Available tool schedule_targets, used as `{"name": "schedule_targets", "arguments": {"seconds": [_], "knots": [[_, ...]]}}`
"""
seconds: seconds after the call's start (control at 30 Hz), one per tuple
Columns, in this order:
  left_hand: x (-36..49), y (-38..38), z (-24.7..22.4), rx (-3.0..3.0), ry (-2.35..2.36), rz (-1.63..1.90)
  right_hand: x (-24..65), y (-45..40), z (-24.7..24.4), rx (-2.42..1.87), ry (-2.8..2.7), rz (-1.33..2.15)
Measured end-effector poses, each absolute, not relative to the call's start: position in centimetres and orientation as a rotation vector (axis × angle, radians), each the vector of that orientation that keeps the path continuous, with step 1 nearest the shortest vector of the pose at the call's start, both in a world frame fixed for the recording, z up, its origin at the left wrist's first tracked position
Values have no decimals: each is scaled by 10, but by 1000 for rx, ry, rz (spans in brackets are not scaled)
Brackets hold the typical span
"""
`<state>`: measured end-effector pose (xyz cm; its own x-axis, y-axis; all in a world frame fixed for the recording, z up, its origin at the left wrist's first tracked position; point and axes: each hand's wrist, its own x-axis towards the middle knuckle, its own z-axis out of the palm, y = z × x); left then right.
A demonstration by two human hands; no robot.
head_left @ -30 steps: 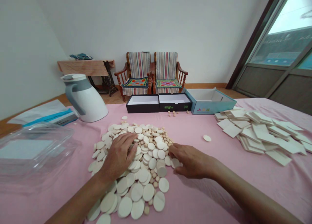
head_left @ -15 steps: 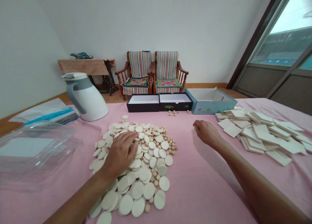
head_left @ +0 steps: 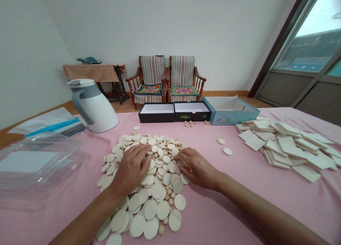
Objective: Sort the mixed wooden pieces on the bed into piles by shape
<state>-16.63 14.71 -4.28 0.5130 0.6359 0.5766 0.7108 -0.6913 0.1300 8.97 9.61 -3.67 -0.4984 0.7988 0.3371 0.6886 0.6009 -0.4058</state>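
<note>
A heap of pale round wooden discs [head_left: 150,208] lies on the pink cloth, with small wooden cubes [head_left: 170,193] mixed in. My left hand [head_left: 131,166] rests on the heap's left side, thumb apart from the fingers. At the heap's right edge is my right hand [head_left: 195,166], its fingers bent over a few discs and its thumb apart; neither hand visibly lifts anything. Two loose discs [head_left: 227,151] lie flat to the right of the heap.
Square wooden tiles [head_left: 289,145] are piled at the right. Two black boxes [head_left: 156,117] and a light blue box [head_left: 234,117] stand at the back. On the left are a white jug [head_left: 102,113] and a clear plastic container [head_left: 39,166].
My right hand has moved left from the bare cloth onto the heap's right edge. Two discs now lie where it was. My left hand has stayed in place.
</note>
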Motion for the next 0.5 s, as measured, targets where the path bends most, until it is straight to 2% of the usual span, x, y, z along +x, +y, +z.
{"name": "schedule_targets", "arguments": {"seconds": [0.17, 0.4, 0.5], "knots": [[-166, 147, -42, -2625, -1172, -918, 100, 103, -39, -1210, -2257, 253], [-166, 146, -42, -2630, -1181, -944, 154, 122, -28, -2074, -1945, -178], [-166, 147, -43, -2631, -1177, -939, 157, 124, -32, -2011, -1907, -207]]}}
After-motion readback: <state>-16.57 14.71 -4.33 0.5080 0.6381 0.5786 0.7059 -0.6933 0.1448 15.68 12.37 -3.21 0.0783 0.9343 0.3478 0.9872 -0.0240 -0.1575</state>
